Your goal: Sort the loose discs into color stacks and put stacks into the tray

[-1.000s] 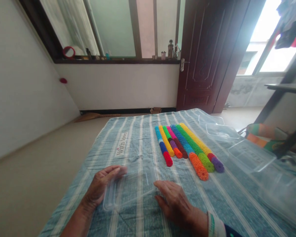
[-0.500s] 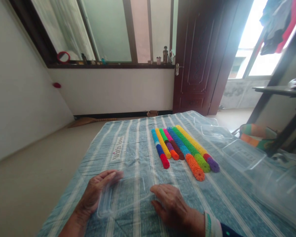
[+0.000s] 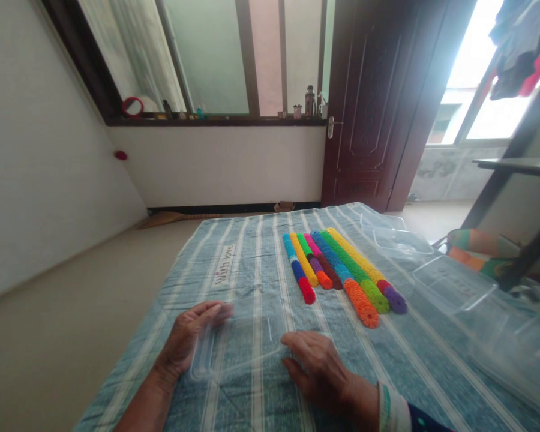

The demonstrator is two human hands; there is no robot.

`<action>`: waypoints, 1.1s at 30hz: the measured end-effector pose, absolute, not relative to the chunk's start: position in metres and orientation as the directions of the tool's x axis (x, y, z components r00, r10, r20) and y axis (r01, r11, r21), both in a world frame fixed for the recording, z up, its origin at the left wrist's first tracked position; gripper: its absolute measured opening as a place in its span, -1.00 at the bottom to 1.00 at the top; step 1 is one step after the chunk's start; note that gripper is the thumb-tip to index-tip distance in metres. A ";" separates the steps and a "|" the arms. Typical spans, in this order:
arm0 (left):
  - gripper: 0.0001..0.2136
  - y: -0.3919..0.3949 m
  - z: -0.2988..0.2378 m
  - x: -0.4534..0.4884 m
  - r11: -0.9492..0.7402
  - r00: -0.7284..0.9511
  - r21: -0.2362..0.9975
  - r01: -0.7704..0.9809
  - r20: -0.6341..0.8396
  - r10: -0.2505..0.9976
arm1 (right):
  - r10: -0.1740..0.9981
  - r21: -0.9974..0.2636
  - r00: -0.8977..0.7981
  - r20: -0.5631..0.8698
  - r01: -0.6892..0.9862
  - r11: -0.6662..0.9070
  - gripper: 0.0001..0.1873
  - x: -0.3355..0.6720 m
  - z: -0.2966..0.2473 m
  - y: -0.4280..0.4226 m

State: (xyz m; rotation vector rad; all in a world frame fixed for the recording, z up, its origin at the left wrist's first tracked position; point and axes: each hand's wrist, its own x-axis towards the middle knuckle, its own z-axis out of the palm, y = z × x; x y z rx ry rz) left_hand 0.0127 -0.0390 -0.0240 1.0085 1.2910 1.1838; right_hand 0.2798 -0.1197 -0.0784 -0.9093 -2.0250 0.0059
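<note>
Between my two hands is a clear plastic box or lid [image 3: 234,351], see-through and rectangular; I cannot tell which of the two it is. My left hand [image 3: 193,333] has its fingers closed on the left and far edge. My right hand [image 3: 317,363] holds the right edge between thumb and curled fingers. Beyond them, rows of colourful flower-shaped discs [image 3: 342,264] lie side by side on the striped cloth [image 3: 171,360]. Each row is a run of overlapping discs in blue, yellow, green, orange, red, brown or purple.
Several clear plastic containers [image 3: 454,285] stand along the right side of the cloth. Past the table's far edge are a white wall [image 3: 229,165] and a dark red door [image 3: 364,108]. A dark shelf [image 3: 517,163] juts in at right.
The view has turned slightly left, so the scene sits further right. Both hands keep hold of the clear plastic piece, with little change in their grip.
</note>
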 end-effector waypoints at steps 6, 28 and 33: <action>-0.79 -0.041 -0.023 0.016 0.140 -0.078 0.984 -0.107 -0.148 0.986 | 0.590 -0.314 -0.346 0.729 0.597 0.738 -0.83 0.280 -0.077 -0.121; -0.64 -0.042 -0.030 0.014 0.115 -0.022 0.991 -0.064 -0.117 0.993 | 0.541 -0.281 -0.396 0.742 0.548 0.787 -0.88 0.285 -0.077 -0.124; -0.64 -0.042 -0.032 0.013 0.106 -0.002 0.993 -0.050 -0.106 0.994 | 0.523 -0.265 -0.404 0.750 0.540 0.799 -0.85 0.284 -0.075 -0.126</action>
